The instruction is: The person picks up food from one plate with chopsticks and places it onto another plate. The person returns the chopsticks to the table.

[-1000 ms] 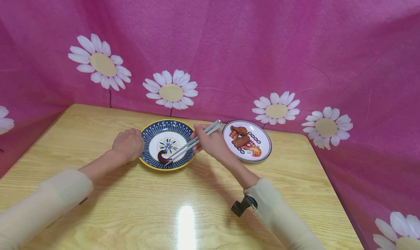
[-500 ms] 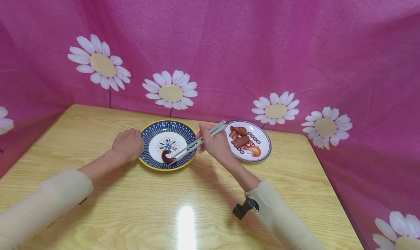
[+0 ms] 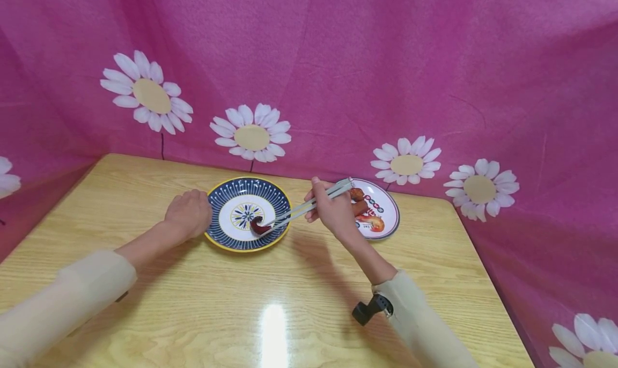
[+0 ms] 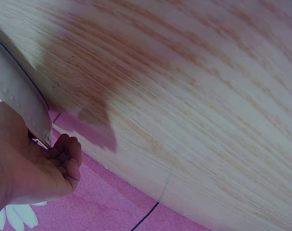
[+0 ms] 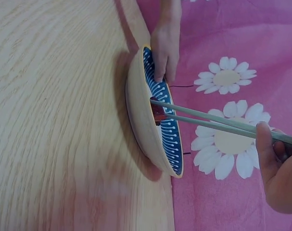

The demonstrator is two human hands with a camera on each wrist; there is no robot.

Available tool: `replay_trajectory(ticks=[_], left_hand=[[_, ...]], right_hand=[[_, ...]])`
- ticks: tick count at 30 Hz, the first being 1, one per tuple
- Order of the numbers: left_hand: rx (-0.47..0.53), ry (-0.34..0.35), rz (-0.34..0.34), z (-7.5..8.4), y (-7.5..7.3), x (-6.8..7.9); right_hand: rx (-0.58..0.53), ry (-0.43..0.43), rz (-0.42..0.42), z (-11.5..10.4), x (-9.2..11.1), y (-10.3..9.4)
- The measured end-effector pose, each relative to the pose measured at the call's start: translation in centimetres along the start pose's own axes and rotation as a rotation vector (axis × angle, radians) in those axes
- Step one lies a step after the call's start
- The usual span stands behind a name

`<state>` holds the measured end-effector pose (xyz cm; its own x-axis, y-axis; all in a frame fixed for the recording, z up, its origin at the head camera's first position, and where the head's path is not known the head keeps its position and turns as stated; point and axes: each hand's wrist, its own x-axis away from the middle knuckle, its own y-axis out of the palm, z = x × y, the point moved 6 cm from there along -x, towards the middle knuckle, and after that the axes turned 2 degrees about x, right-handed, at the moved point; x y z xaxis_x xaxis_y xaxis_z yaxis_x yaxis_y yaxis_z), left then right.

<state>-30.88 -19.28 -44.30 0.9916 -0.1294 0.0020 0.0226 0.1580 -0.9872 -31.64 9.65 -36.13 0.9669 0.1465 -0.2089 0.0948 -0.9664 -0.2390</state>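
Note:
My left hand [image 3: 189,213] grips the left rim of a deep blue-and-white patterned plate [image 3: 264,192] with a yellow edge. In the left wrist view, the fingers [image 4: 64,151] curl at the rim of this plate [image 4: 18,82]. With my right hand [image 3: 335,212] I hold a pair of pale grey chopsticks [image 3: 305,207]. Their tips pinch a dark red, curled piece of food [image 3: 260,229], which overlaps the lower right of the plate's white centre. From the right wrist, the food [image 5: 158,113] shows between the chopstick tips, just inside the plate's near rim.
A smaller white plate [image 3: 390,220] with a dark edge stands to the right, partly behind my right hand. On it lie a shrimp [image 3: 374,222] and brown meat pieces [image 3: 359,207]. The wooden table [image 3: 207,303] meets a pink flowered cloth [image 3: 328,78] at the back.
My right hand and the chopsticks have moved right, drawing the dark red piece from the plate's lower edge rightward and slightly up. The left hand stays at the rim.

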Motion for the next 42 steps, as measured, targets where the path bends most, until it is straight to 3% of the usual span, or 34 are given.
replay_trajectory(ticks=[23, 34, 40, 42], left_hand=[[-0.008, -0.001, -0.005, 0.0, -0.1, 0.0], [0.006, -0.004, -0.01, 0.1, 0.0, 0.1], [0.007, -0.004, -0.008, 0.2, 0.0, 0.1], [0.004, -0.003, -0.008, 0.1, -0.1, 0.0]], right_hand=[[-0.024, -0.03, 0.091, -0.8, -0.3, -3.9], [-0.025, 0.042, 0.143, -0.2, -0.3, -6.7], [-0.058, 0.002, 0.145, 0.1, -0.2, -8.3], [-0.012, -0.032, 0.178, 0.0, -0.2, -9.0]])
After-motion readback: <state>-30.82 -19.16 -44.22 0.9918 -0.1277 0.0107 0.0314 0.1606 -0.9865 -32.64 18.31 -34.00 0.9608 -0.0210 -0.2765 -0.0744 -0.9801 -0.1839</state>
